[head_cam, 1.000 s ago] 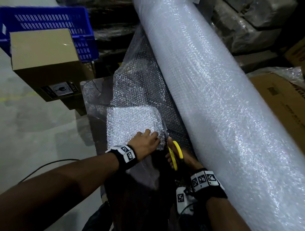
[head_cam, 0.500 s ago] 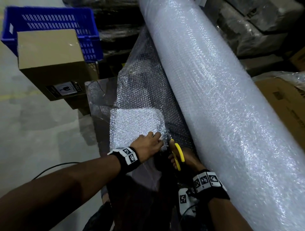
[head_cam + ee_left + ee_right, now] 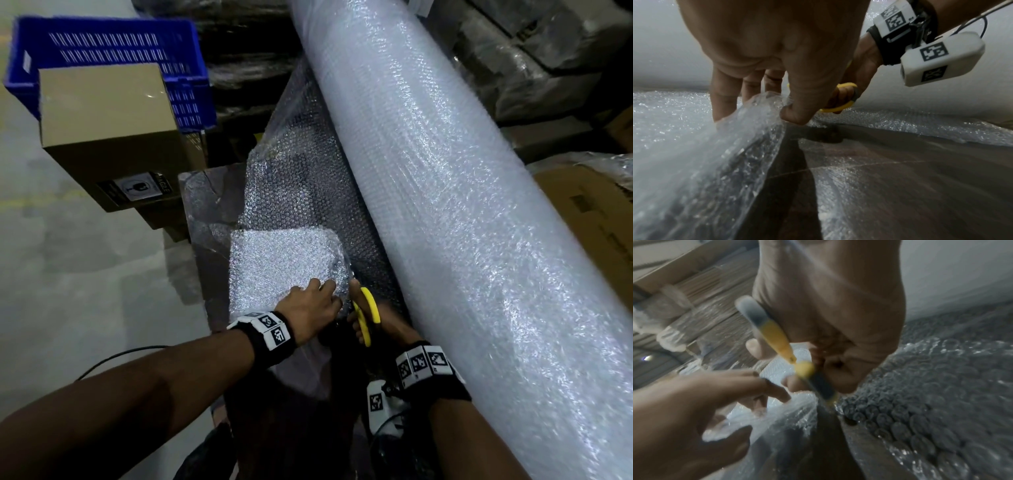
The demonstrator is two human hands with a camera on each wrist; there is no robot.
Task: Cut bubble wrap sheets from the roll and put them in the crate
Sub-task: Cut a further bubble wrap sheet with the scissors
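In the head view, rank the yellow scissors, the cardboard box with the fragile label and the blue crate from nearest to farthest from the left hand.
From the left hand:
1. Yellow scissors, right beside it, in the right hand.
2. Cardboard box, up left.
3. Blue crate, behind the box, farthest.

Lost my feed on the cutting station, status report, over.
Left hand pinches the bubble wrap sheet. Right hand grips yellow scissors, blades in the sheet beside the roll. Blue crate partly behind a cardboard box.
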